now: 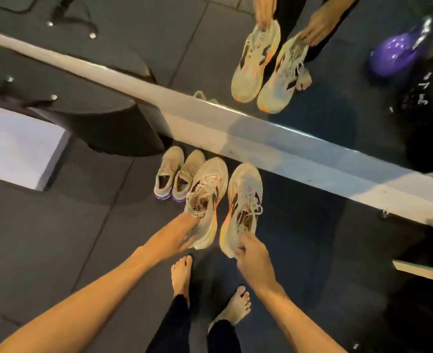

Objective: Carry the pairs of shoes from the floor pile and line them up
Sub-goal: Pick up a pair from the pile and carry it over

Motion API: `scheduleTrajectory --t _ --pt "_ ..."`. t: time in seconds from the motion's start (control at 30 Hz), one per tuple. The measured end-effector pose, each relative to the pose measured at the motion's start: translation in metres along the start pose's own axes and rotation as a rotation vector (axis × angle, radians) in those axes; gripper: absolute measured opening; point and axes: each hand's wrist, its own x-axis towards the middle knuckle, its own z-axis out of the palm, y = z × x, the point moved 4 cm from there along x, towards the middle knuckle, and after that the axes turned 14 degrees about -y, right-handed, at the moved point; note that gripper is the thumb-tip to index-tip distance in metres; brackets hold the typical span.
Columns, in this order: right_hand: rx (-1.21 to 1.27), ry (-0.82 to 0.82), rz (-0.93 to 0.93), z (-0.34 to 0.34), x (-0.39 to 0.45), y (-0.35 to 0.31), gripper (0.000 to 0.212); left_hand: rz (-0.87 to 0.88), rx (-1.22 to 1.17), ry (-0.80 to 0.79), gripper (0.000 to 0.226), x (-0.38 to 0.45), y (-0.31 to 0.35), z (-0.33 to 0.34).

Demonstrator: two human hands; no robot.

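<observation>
While each hand, left [182, 235] and right [251, 256], grips one shoe's heel, lower both toes-forward beside the purple-soled pair [178, 174].

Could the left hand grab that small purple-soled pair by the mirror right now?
Probably not yet. The left hand already holds an orange-trimmed shoe, which hangs in front of the purple-soled pair. The right hand is full too. The path seems open once that shoe is set down.
</observation>
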Motion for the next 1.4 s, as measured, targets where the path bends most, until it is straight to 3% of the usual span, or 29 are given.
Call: scheduleTrajectory --t 0.03,0.07,0.13,0.2,0.27,0.5,0.63,0.73,0.83,0.9,1.0,1.17,1.4 --pt "-0.029 0.018 -0.013 0.016 0.021 0.015 0.011 -0.065 -0.081 -0.148 0.039 0.022 -0.019 0.032" --pt "-0.043 0.020 -0.019 0.030 0.042 0.031 0.014 -0.065 -0.062 -0.150 0.038 0.043 -0.029 0.044" --pt "-0.076 0.022 -0.034 0.052 0.090 0.059 0.020 -0.132 -0.012 -0.006 0.033 0.086 -0.060 0.000" --pt "-0.114 0.029 -0.044 0.070 0.134 0.083 0.020 0.195 0.058 0.051 0.027 0.131 -0.077 -0.041" --pt "-0.134 0.035 -0.047 0.084 0.174 0.101 0.014 0.283 0.192 -0.022 0.029 0.168 -0.090 -0.050" --pt "-0.200 0.073 -0.003 0.108 0.273 0.143 0.014 0.176 0.369 0.053 0.015 0.283 -0.106 0.004" --pt "-0.201 0.049 0.007 0.112 0.292 0.153 0.016 0.145 0.465 0.075 0.022 0.305 -0.109 0.007" --pt "-0.138 -0.007 0.048 0.113 0.296 0.156 0.017 0.115 0.458 0.064 0.046 0.308 -0.113 0.004" --pt "-0.088 -0.162 0.134 0.110 0.299 0.154 0.015 0.087 0.401 -0.008 0.078 0.300 -0.106 0.004" --pt "-0.031 -0.235 0.162 0.099 0.296 0.147 0.008 0.089 0.330 -0.011 0.075 0.293 -0.095 -0.008" --pt "-0.006 -0.222 0.122 0.061 0.286 0.124 0.035 0.088 0.234 0.043 0.059 0.281 -0.072 -0.044" --pt "-0.008 -0.150 0.045 -0.027 0.256 0.063 0.044 0.165 0.135 0.312 0.038 0.236 -0.022 -0.135" --pt "-0.085 -0.026 -0.344 -0.161 0.118 -0.085 0.033 0.430 0.131 0.504 0.044 0.080 0.078 -0.263"
